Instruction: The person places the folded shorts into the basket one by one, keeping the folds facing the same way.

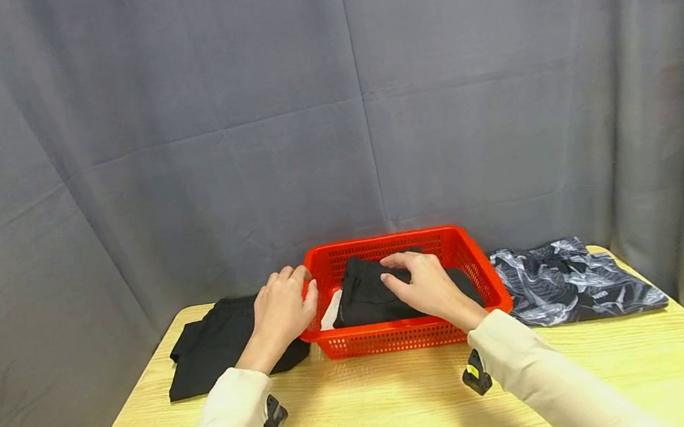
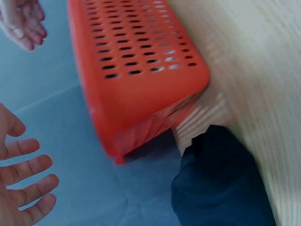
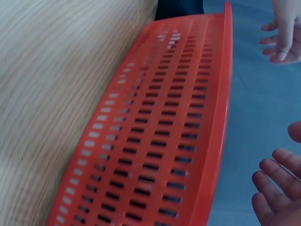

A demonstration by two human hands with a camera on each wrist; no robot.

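A red perforated basket [image 1: 408, 337] stands mid-table and holds a folded black garment [image 1: 365, 299] with a strip of white cloth [image 1: 331, 312] beside it. My right hand [image 1: 406, 275] lies over the black garment with relaxed fingers; in the right wrist view its fingers [image 3: 275, 186] hold nothing. My left hand [image 1: 292, 285] is at the basket's left rim, and its fingers [image 2: 26, 186] are spread in the left wrist view. Under the left hand, a second black garment [image 1: 217, 346] lies flat on the table beside the basket [image 2: 136, 70].
A grey-and-white patterned garment [image 1: 571, 281] lies folded on the table right of the basket. The wooden table [image 1: 391, 407] is backed by a grey curtain [image 1: 328, 101] close behind the basket. The table's left and right edges fall away near the garments.
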